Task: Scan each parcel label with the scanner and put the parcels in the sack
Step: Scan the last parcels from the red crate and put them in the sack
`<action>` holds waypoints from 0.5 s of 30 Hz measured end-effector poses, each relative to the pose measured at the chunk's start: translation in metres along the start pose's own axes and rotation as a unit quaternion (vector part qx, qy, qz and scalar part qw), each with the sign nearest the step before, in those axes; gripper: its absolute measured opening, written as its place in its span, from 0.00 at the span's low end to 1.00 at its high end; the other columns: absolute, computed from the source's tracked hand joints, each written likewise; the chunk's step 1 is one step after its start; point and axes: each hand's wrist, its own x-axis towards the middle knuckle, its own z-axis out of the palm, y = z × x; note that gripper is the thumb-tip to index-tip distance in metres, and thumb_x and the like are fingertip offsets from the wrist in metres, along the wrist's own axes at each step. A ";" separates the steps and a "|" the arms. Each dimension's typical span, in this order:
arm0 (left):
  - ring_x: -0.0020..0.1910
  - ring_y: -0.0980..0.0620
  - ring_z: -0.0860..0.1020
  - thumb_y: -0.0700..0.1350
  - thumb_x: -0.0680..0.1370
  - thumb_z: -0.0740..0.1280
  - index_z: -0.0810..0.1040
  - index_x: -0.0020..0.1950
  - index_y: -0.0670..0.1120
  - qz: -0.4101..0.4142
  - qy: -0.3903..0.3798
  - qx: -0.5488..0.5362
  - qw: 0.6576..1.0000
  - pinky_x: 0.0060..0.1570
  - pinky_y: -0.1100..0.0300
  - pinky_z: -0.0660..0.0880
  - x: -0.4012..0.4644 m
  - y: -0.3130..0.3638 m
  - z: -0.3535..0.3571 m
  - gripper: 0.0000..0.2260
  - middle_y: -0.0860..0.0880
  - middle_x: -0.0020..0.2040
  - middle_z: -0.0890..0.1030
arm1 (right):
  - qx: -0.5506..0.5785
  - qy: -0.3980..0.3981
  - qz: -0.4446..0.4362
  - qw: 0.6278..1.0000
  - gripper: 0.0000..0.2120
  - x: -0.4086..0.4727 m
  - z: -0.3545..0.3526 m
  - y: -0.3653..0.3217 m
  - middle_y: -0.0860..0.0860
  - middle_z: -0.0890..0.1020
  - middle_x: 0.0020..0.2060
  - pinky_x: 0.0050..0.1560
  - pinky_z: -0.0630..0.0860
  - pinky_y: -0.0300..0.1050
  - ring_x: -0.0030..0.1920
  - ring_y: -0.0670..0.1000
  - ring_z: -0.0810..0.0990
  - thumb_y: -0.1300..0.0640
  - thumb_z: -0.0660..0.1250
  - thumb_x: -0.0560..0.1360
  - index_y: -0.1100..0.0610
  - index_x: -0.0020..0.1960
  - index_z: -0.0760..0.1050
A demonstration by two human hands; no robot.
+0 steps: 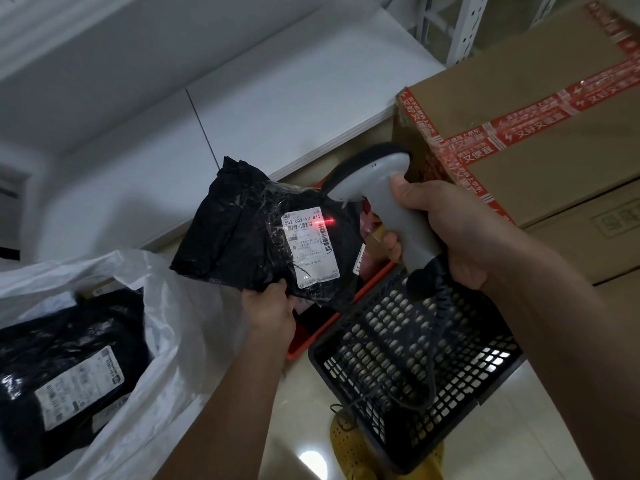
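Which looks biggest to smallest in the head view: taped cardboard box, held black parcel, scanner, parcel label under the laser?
1. Taped cardboard box, cut off by the frame.
2. Held black parcel, gripped by the left hand.
3. Scanner in the right hand; nearer the camera, so unsure.
4. Parcel label.

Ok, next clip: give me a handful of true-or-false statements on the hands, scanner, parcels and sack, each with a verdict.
1. The right hand grips the grey handheld barcode scanner. True.
2. The left hand holds the black plastic-wrapped parcel by its top edge. False: it pinches the bottom edge.
3. A red scan light falls on the parcel's white shipping label. True.
4. The white plastic sack holds nothing. False: another labelled black parcel lies inside.
5. The black perforated plastic basket holds the scanned parcel. False: the parcel is held in the air.
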 end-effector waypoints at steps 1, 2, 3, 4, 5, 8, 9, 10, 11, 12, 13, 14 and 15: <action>0.42 0.50 0.79 0.23 0.77 0.57 0.75 0.62 0.43 0.000 0.000 -0.001 1.000 0.38 0.52 0.79 0.000 0.001 0.000 0.21 0.45 0.48 0.79 | -0.007 0.001 -0.007 1.000 0.19 -0.001 0.001 0.000 0.55 0.75 0.32 0.29 0.70 0.42 0.30 0.50 0.72 0.46 0.58 0.82 0.62 0.48 0.74; 0.43 0.50 0.79 0.23 0.76 0.57 0.75 0.62 0.42 0.000 0.000 -0.001 1.000 0.40 0.52 0.79 -0.001 0.001 -0.001 0.21 0.46 0.48 0.79 | -0.013 0.002 -0.012 1.000 0.19 -0.002 0.002 -0.001 0.55 0.75 0.31 0.29 0.70 0.43 0.29 0.50 0.72 0.46 0.58 0.82 0.62 0.48 0.74; 0.43 0.50 0.79 0.23 0.77 0.57 0.75 0.61 0.43 0.001 -0.002 -0.002 1.000 0.41 0.52 0.78 -0.002 0.002 -0.002 0.20 0.46 0.47 0.79 | -0.017 0.004 -0.016 1.000 0.19 -0.003 0.003 -0.002 0.54 0.75 0.31 0.30 0.70 0.43 0.29 0.50 0.72 0.46 0.58 0.82 0.62 0.47 0.74; 0.43 0.50 0.79 0.23 0.77 0.57 0.75 0.59 0.44 0.003 -0.004 -0.003 1.000 0.42 0.51 0.78 -0.004 0.004 -0.002 0.20 0.47 0.47 0.79 | -0.019 0.004 -0.018 1.000 0.19 -0.004 0.005 -0.003 0.54 0.75 0.31 0.31 0.70 0.44 0.30 0.50 0.72 0.46 0.58 0.82 0.61 0.47 0.74; 0.43 0.50 0.79 0.23 0.77 0.57 0.75 0.58 0.45 0.004 -0.003 -0.005 1.000 0.42 0.51 0.79 -0.005 0.005 -0.003 0.20 0.47 0.46 0.79 | -0.020 0.002 -0.021 1.000 0.19 -0.005 0.007 -0.003 0.54 0.75 0.32 0.32 0.70 0.44 0.30 0.50 0.71 0.46 0.58 0.82 0.61 0.47 0.74; 0.41 0.51 0.78 0.23 0.77 0.57 0.74 0.53 0.47 0.000 -0.005 -0.008 1.000 0.45 0.50 0.78 -0.008 0.007 -0.005 0.20 0.47 0.46 0.78 | -0.029 0.003 -0.025 0.999 0.18 -0.009 0.010 -0.002 0.54 0.75 0.31 0.30 0.70 0.43 0.29 0.50 0.71 0.46 0.58 0.82 0.61 0.47 0.74; 0.40 0.52 0.78 0.23 0.77 0.57 0.74 0.50 0.48 0.000 -0.006 -0.006 1.000 0.45 0.50 0.77 -0.009 0.008 -0.006 0.20 0.47 0.46 0.78 | -0.029 0.003 -0.028 0.999 0.18 -0.010 0.012 -0.001 0.54 0.75 0.31 0.29 0.70 0.43 0.29 0.50 0.72 0.46 0.58 0.82 0.61 0.48 0.74; 0.40 0.52 0.77 0.23 0.77 0.57 0.74 0.49 0.49 0.001 -0.008 -0.002 1.000 0.44 0.51 0.77 -0.010 0.009 -0.008 0.20 0.47 0.46 0.78 | -0.025 0.001 -0.033 0.999 0.18 -0.011 0.013 -0.001 0.54 0.75 0.32 0.29 0.70 0.42 0.29 0.50 0.72 0.47 0.58 0.83 0.62 0.48 0.74; 0.40 0.52 0.78 0.23 0.77 0.57 0.75 0.48 0.49 0.003 -0.011 -0.002 1.000 0.44 0.52 0.76 -0.012 0.010 -0.010 0.20 0.46 0.46 0.78 | -0.017 0.000 -0.038 0.999 0.17 -0.012 0.015 0.000 0.54 0.75 0.33 0.28 0.71 0.41 0.28 0.49 0.72 0.48 0.58 0.83 0.62 0.49 0.73; 0.41 0.51 0.78 0.24 0.77 0.57 0.75 0.49 0.48 0.004 -0.013 -0.007 1.000 0.45 0.51 0.77 -0.015 0.013 -0.011 0.20 0.46 0.46 0.79 | -0.007 -0.001 -0.043 0.999 0.17 -0.013 0.018 0.001 0.54 0.75 0.35 0.27 0.71 0.41 0.28 0.49 0.73 0.49 0.58 0.83 0.63 0.51 0.73; 0.42 0.51 0.79 0.24 0.77 0.57 0.76 0.51 0.47 0.006 -0.014 -0.010 1.000 0.48 0.50 0.78 -0.018 0.016 -0.013 0.19 0.46 0.47 0.79 | 0.004 0.000 -0.045 0.999 0.17 -0.014 0.021 0.002 0.55 0.76 0.37 0.27 0.72 0.40 0.28 0.49 0.73 0.49 0.58 0.83 0.63 0.52 0.74; 0.43 0.51 0.79 0.24 0.77 0.58 0.76 0.52 0.45 0.008 -0.018 -0.012 1.000 0.50 0.49 0.78 -0.021 0.020 -0.015 0.18 0.46 0.47 0.79 | 0.018 0.002 -0.045 0.999 0.17 -0.014 0.024 0.002 0.56 0.76 0.39 0.27 0.72 0.39 0.29 0.48 0.73 0.49 0.59 0.82 0.64 0.54 0.74; 0.43 0.51 0.79 0.24 0.77 0.58 0.76 0.51 0.46 0.014 -0.023 -0.019 0.999 0.51 0.49 0.78 -0.025 0.025 -0.017 0.18 0.46 0.47 0.79 | 0.034 0.006 -0.044 0.998 0.18 -0.013 0.028 0.002 0.56 0.77 0.41 0.28 0.73 0.39 0.29 0.48 0.74 0.49 0.60 0.82 0.64 0.55 0.75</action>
